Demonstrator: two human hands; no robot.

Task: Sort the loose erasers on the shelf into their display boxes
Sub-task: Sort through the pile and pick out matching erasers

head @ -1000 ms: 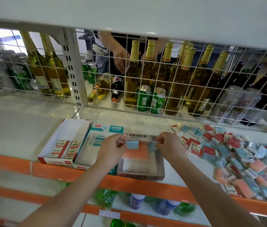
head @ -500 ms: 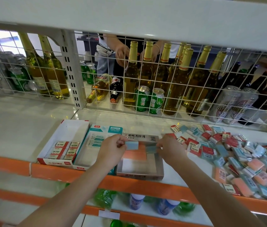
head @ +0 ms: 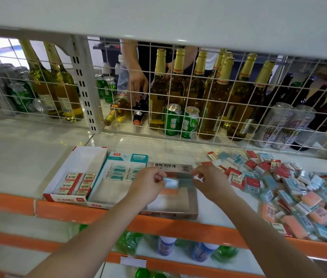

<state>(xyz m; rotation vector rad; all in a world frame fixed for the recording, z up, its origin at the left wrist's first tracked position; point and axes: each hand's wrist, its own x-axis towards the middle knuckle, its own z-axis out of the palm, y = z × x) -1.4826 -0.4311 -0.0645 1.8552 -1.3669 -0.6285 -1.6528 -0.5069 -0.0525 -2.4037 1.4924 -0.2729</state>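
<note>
My left hand (head: 147, 186) pinches a light blue eraser (head: 171, 182) above the grey display box (head: 192, 212), which has Korean lettering and orange erasers inside. My right hand (head: 211, 182) is over the box's right side, fingertips closed on a darker blue eraser (head: 185, 181). Left of it stand a teal box (head: 116, 195) with several wrapped erasers and a white-and-red box (head: 87, 157) with 2B erasers. A pile of loose erasers (head: 282, 187), red, blue and orange, lies on the shelf to the right.
A wire grid (head: 208, 117) backs the shelf, with beer bottles and green cans (head: 171, 121) behind it. Another person's hand (head: 138, 85) reaches to bottles lying there. An orange strip (head: 64, 210) edges the shelf; drink bottles stand on the shelf below.
Both my hands stay over the grey box with their erasers, barely shifted. The other person's hand behind the grid has come down to the lying bottles.
</note>
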